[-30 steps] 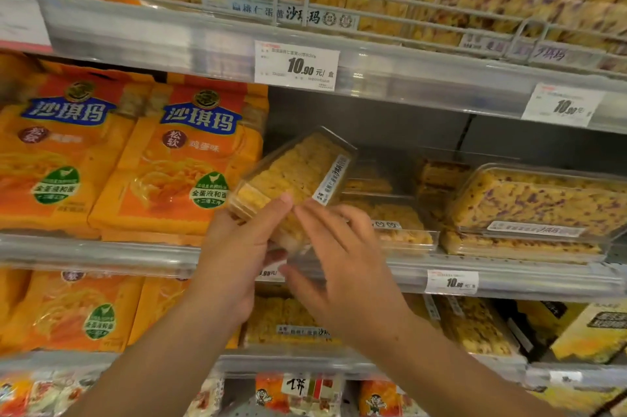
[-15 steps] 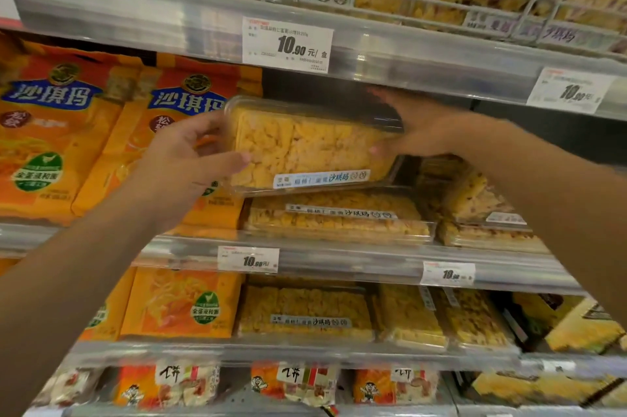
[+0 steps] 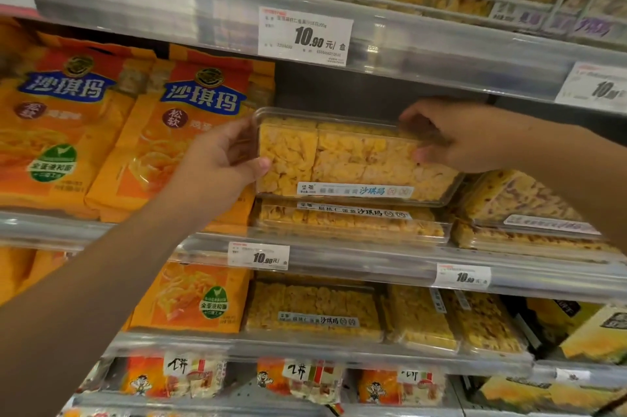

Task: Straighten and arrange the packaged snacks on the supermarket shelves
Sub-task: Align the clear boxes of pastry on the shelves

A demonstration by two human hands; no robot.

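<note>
A clear plastic box of yellow snack squares (image 3: 353, 158) is held tilted toward me, just above a second box of the same kind (image 3: 349, 221) that lies flat on the middle shelf (image 3: 373, 258). My left hand (image 3: 217, 165) grips the box's left end, thumb on the front. My right hand (image 3: 454, 134) grips its upper right corner, fingers curled over the rim. Whether the held box touches the one below is unclear.
Orange snack bags (image 3: 190, 134) stand to the left of the boxes. Boxes with purple-flecked squares (image 3: 519, 209) are stacked to the right. The shelf above, with a 10.90 price tag (image 3: 305, 36), hangs close overhead. More boxes (image 3: 312, 311) fill the lower shelf.
The box, first held end-on in front of the shelf, was turned lengthwise and lifted into the shelf bay. Since half a second ago it has sunk closer to the box below.
</note>
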